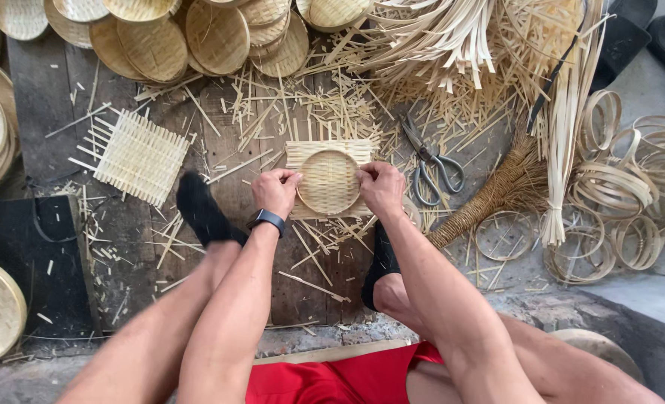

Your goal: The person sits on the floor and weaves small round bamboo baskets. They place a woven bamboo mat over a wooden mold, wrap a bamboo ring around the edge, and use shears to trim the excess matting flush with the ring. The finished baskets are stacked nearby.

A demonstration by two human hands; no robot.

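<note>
Both hands, left hand (275, 191) and right hand (381, 187), pinched the rim of one round basket (328, 182) with curled fingers; one scissors (431, 162) lay just beside, one woven mat (142, 157) well apart.

From where I stand, there are no packages, labels or signs anywhere on this floor. The only screen-like thing is the dark smartwatch (266, 220) on the person's left wrist, just below the middle of the view, toward seven o'clock from the centre. It is a small black band with a rounded, rectangular face; the face is dark and shows nothing that can be made out.
</note>
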